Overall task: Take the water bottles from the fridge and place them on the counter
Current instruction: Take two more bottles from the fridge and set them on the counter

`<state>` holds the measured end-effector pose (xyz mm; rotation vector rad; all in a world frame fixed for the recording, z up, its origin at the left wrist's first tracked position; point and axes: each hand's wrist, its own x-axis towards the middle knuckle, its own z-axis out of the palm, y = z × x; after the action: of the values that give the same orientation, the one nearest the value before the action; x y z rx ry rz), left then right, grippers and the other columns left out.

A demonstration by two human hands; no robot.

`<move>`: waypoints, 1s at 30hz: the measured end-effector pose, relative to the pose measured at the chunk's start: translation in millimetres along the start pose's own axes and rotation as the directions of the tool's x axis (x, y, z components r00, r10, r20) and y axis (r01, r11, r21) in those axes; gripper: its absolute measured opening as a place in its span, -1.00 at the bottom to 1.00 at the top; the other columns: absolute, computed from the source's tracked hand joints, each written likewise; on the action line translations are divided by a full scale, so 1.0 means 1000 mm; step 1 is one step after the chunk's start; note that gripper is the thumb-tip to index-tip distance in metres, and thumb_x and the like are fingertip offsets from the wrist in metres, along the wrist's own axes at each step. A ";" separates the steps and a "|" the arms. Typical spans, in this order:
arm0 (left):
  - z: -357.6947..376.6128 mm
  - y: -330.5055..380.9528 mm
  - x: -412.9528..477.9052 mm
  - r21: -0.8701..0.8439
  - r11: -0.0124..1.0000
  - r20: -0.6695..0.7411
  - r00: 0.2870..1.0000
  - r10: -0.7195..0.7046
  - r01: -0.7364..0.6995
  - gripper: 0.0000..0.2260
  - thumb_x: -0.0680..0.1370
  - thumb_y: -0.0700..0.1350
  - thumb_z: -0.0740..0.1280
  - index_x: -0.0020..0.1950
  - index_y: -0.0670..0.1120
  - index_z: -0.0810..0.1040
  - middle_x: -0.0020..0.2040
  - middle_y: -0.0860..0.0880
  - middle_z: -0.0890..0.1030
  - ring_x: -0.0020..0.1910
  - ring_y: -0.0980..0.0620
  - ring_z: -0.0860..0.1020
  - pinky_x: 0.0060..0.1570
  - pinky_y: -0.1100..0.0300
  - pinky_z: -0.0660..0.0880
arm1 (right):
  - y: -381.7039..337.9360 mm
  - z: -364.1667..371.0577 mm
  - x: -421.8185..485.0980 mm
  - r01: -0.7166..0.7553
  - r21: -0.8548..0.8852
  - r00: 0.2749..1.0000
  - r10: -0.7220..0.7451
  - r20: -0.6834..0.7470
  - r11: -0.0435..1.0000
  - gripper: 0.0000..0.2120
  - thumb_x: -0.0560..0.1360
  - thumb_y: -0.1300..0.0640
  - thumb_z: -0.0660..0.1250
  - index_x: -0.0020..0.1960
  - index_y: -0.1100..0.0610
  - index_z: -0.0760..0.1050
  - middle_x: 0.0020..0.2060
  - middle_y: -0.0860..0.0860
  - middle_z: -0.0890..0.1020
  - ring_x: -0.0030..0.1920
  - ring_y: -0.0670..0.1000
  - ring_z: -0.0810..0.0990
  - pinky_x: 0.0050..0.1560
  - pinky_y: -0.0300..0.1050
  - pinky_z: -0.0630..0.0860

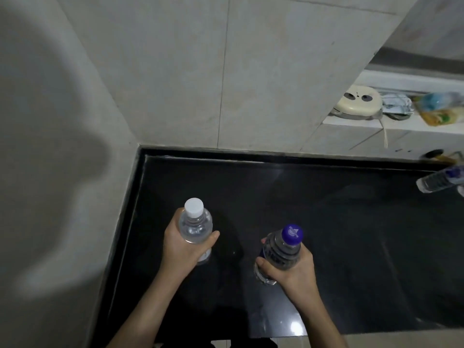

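Head view: a glossy black desk (326, 234) sits in a corner of pale tiled walls (263, 71), a cluttered shelf (351, 123) at right. My left grip (180, 247) wraps the white-cap bottle (195, 222), my right grip (293, 270) the purple-cap bottle (283, 249), both near-upright over the desk; touching it, I cannot tell.

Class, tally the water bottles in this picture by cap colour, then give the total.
White cap: 1, the white-capped bottle held in the left hand.
Purple cap: 1, the purple-capped bottle held in the right hand.
Cap out of view: 1, the bottle at the right edge.
Total: 3 bottles.
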<state>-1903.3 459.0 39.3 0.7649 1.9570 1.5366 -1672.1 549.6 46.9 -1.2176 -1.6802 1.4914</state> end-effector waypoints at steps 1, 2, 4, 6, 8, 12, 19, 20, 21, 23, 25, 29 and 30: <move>0.003 -0.002 0.006 0.006 1.000 0.012 1.000 -0.002 0.002 -0.53 0.17 -0.01 0.60 0.01 -0.02 0.55 -0.09 -0.05 0.67 -0.10 0.01 0.67 -0.06 0.19 0.61 | 0.003 -0.002 0.005 -0.001 -0.004 1.000 0.001 -0.011 1.000 -0.61 0.21 0.36 0.65 -0.05 0.27 0.57 -0.09 0.19 0.69 -0.21 -0.01 0.69 -0.16 -0.24 0.63; 0.007 -0.004 0.011 0.012 1.000 0.020 1.000 -0.001 0.001 -0.52 0.17 0.00 0.61 0.02 -0.01 0.55 -0.09 -0.04 0.67 -0.09 0.02 0.66 -0.06 0.18 0.60 | 0.007 -0.005 0.010 -0.001 -0.011 1.000 0.001 -0.019 1.000 -0.62 0.22 0.36 0.65 -0.05 0.26 0.57 -0.09 0.18 0.69 -0.21 -0.01 0.70 -0.17 -0.25 0.62; 0.015 -0.007 0.023 0.021 1.000 0.024 1.000 0.003 -0.004 -0.50 0.16 0.04 0.59 0.03 0.03 0.54 -0.07 0.00 0.66 -0.07 0.05 0.66 -0.07 0.26 0.57 | 0.014 -0.009 0.025 0.000 -0.025 1.000 -0.001 -0.028 1.000 -0.62 0.22 0.36 0.65 -0.06 0.27 0.57 -0.09 0.15 0.70 -0.22 -0.07 0.69 -0.18 -0.28 0.61; 0.025 -0.011 0.036 0.025 1.000 0.024 1.000 0.007 -0.008 -0.50 0.17 0.06 0.59 0.05 0.04 0.54 -0.06 0.03 0.66 -0.06 0.06 0.65 -0.07 0.31 0.56 | 0.023 -0.014 0.044 0.005 -0.048 1.000 -0.006 -0.031 0.999 -0.63 0.22 0.36 0.65 -0.06 0.27 0.57 -0.09 0.12 0.70 -0.22 -0.13 0.68 -0.18 -0.34 0.59; 0.036 -0.015 0.050 0.031 1.000 0.019 1.000 0.002 -0.003 -0.48 0.18 0.06 0.59 0.06 0.00 0.54 -0.04 0.02 0.67 -0.04 0.06 0.66 -0.05 0.29 0.57 | 0.033 -0.018 0.066 0.006 -0.062 0.999 -0.009 -0.035 0.998 -0.63 0.22 0.37 0.65 -0.06 0.26 0.58 -0.09 0.06 0.72 -0.21 -0.17 0.68 -0.15 -0.38 0.58; 0.063 -0.026 0.084 0.045 0.999 0.004 1.000 0.026 -0.026 -0.49 0.19 0.01 0.60 0.07 -0.06 0.53 -0.04 0.00 0.67 -0.04 0.04 0.66 -0.03 0.24 0.60 | 0.053 -0.026 0.117 0.003 -0.044 0.998 -0.005 -0.062 0.999 -0.61 0.21 0.35 0.66 -0.04 0.27 0.57 -0.15 -0.04 0.74 -0.18 -0.11 0.69 -0.10 -0.31 0.60; 0.114 -0.041 0.145 0.036 0.996 -0.059 0.994 0.089 -0.087 -0.49 0.23 -0.19 0.65 0.09 -0.10 0.53 -0.02 0.03 0.65 -0.02 0.12 0.64 0.02 0.30 0.57 | 0.071 -0.042 0.208 0.077 -0.031 0.988 -0.081 -0.130 0.997 -0.56 0.23 0.24 0.65 0.01 0.34 0.56 -0.06 0.22 0.72 -0.10 0.05 0.69 -0.01 0.00 0.64; 0.121 -0.042 0.154 0.023 0.995 -0.066 0.993 0.098 -0.096 -0.49 0.23 -0.18 0.65 0.08 -0.09 0.52 -0.04 0.06 0.65 -0.04 0.14 0.64 0.02 0.30 0.56 | 0.073 -0.045 0.220 0.085 -0.039 0.986 -0.090 -0.138 0.996 -0.55 0.23 0.24 0.65 0.02 0.35 0.56 -0.06 0.23 0.72 -0.10 0.05 0.69 0.00 -0.03 0.64; 0.127 -0.042 0.162 0.014 0.994 -0.070 0.992 0.107 -0.107 -0.50 0.22 -0.14 0.64 0.07 -0.08 0.52 -0.05 0.07 0.64 -0.06 0.15 0.63 0.01 0.30 0.56 | 0.075 -0.048 0.232 0.094 -0.049 0.984 -0.100 -0.146 0.994 -0.54 0.24 0.23 0.65 0.03 0.36 0.56 -0.06 0.22 0.71 -0.10 0.03 0.69 0.00 -0.08 0.65; 0.138 -0.043 0.177 -0.001 0.992 -0.070 0.990 0.122 -0.123 -0.49 0.21 -0.06 0.62 0.07 -0.11 0.52 -0.05 0.02 0.65 -0.04 0.08 0.64 0.04 0.23 0.58 | 0.078 -0.053 0.253 0.114 -0.060 0.979 -0.122 -0.163 0.992 -0.51 0.23 0.18 0.65 0.05 0.33 0.56 -0.08 0.12 0.72 -0.10 -0.05 0.70 -0.03 -0.23 0.63; 0.149 -0.045 0.191 -0.026 0.991 -0.069 0.989 0.130 -0.132 -0.49 0.21 -0.06 0.62 0.07 -0.09 0.53 -0.03 -0.02 0.66 -0.02 0.03 0.65 0.06 0.17 0.59 | 0.083 -0.057 0.270 0.131 -0.065 0.974 -0.141 -0.178 0.989 -0.53 0.24 0.17 0.65 0.05 0.30 0.56 -0.11 0.01 0.71 -0.10 -0.12 0.70 -0.05 -0.31 0.61; 0.165 -0.051 0.217 -0.030 0.987 -0.085 0.984 0.157 -0.160 -0.51 0.23 -0.11 0.64 0.06 -0.03 0.52 -0.06 0.11 0.64 -0.06 0.19 0.63 0.00 0.31 0.56 | 0.093 -0.058 0.297 0.143 -0.032 0.968 -0.147 -0.202 0.989 -0.48 0.26 0.11 0.64 0.07 0.36 0.55 -0.04 0.20 0.71 -0.02 0.09 0.72 0.04 -0.11 0.64; 0.168 -0.054 0.223 -0.028 0.986 -0.087 0.983 0.160 -0.163 -0.51 0.23 -0.12 0.64 0.07 -0.07 0.52 -0.04 0.07 0.65 -0.05 0.14 0.64 0.01 0.26 0.58 | 0.095 -0.056 0.302 0.145 -0.016 0.968 -0.145 -0.203 0.989 -0.45 0.24 0.07 0.64 0.08 0.36 0.56 -0.03 0.22 0.71 -0.02 0.10 0.72 0.06 -0.09 0.64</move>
<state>-1946.2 721.1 -62.5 0.8753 1.9632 1.7190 -1725.2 841.5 -76.9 -1.1784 -1.5956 1.2347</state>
